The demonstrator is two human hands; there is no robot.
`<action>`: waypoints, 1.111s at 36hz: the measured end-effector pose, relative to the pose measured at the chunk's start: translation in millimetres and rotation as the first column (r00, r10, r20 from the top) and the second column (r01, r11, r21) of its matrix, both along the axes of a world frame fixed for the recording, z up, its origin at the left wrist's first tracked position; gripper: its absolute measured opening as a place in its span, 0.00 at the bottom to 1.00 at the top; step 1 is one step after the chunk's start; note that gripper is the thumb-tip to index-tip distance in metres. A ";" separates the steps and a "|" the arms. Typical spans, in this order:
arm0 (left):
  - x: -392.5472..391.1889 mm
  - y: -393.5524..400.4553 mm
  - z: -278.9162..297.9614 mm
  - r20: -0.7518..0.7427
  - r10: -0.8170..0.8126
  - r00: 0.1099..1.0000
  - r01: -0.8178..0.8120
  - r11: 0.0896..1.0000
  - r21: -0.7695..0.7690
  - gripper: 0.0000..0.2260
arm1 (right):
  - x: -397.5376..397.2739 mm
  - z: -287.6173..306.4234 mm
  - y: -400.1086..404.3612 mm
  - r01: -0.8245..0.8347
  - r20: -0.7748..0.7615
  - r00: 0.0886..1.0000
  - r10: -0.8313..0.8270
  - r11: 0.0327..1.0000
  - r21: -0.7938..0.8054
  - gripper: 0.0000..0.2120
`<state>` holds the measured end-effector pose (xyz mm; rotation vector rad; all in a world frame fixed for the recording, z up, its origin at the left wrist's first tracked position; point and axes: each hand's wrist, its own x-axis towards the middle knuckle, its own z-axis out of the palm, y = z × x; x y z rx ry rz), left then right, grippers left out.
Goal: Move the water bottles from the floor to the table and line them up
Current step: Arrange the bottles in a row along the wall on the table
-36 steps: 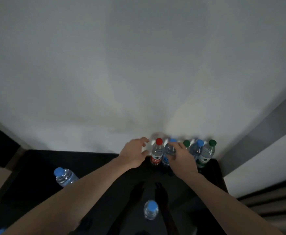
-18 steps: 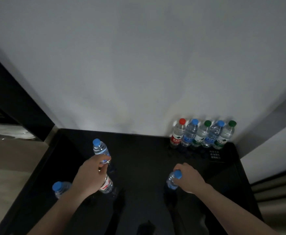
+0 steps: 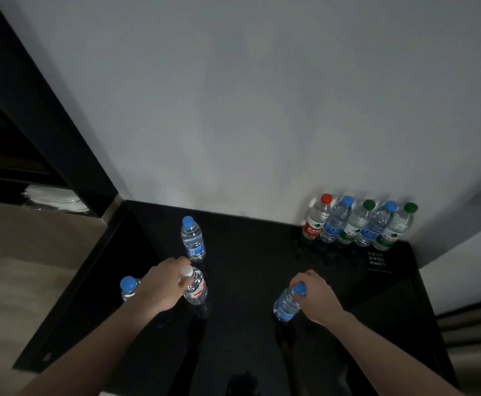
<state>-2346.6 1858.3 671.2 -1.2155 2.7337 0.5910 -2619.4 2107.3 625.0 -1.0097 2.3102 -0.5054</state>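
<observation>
Hands both on bottles at the near half of the black table [image 3: 250, 247]. Left hand [image 3: 159, 290] curls its fingers round the neck of a white-capped bottle [image 3: 195, 287], red print on its label, standing near centre-left. Right hand [image 3: 318, 298] pinches the neck of a blue-capped bottle [image 3: 286, 302] just under the cap, near centre-right.

Five bottles stand in a row [image 3: 359, 224] at the far right, against the white wall [image 3: 262, 110], shoulders touching or nearly so, caps running red, blue, green, blue, green. Two more blue-capped bottles wait: one upright [image 3: 193, 241] just beyond the left hand, one [image 3: 129, 287] at the near left edge, partly hidden behind that wrist.

Judgement on the step: carry both held bottles to the left end of the row, beside the red-capped one. Best to keep them vertical, set each base flat, then slide it in until it meets its neighbour. A neck grip lets the body swing, so slow the last stretch; a knock could topple the row.

Axis: white-capped bottle upright, cap up, long axis vertical. Blue-capped bottle in the right hand looks tilted, cap up and right, base toward the near left; whether its base touches the table I cannot tell in this dim view.
</observation>
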 end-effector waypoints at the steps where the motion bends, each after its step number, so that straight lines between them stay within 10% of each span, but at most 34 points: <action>1: -1.8 2.0 0.6 0.018 -0.001 1.000 0.001 1.000 -0.013 0.12 | -1.3 -0.5 -0.3 -0.016 0.001 1.000 0.016 1.000 0.001 0.08; 40: -150.8 -8.3 12.4 0.111 -0.359 0.927 0.363 0.931 -0.018 0.09 | -53.9 6.0 -11.4 0.025 -0.072 0.997 -0.024 1.000 0.011 0.15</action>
